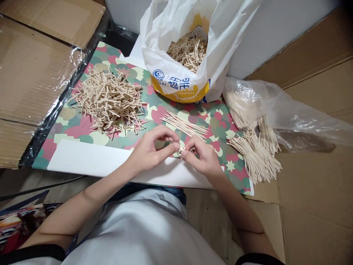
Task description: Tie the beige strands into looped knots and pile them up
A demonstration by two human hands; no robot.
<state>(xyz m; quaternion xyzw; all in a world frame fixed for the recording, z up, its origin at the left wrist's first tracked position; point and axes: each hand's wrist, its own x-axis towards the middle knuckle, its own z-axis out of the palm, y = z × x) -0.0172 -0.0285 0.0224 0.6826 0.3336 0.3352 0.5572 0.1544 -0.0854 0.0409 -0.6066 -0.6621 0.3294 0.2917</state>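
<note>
I have both hands meeting over the front part of the desk [235,178], close to its near edge. The left hand [157,148] is narrowed, thumb and forefinger pinching one side of a small pale piece [182,149]. The right hand [202,156] comes in from the other side, its thumb and bent fingers closed on the same piece. I can make out that it is looped or folded, but the fingers hide too much for me to tell its exact shape.

Just beyond the hands I see loose sticks [186,124], straight and thin, lying side by side at a slant. Further left is a broad pile [110,101] of short, bent pieces, heaped on the patterned cover. Behind the loose sticks stands a white bag [180,86] with blue print and a yellow base, open at the top, with more bent pieces [190,49] inside. On my right, bundles [255,156] of straight sticks lie across the desk's edge, touching a clear bag [300,114]. Cardboard [35,70] stands along the left.
</note>
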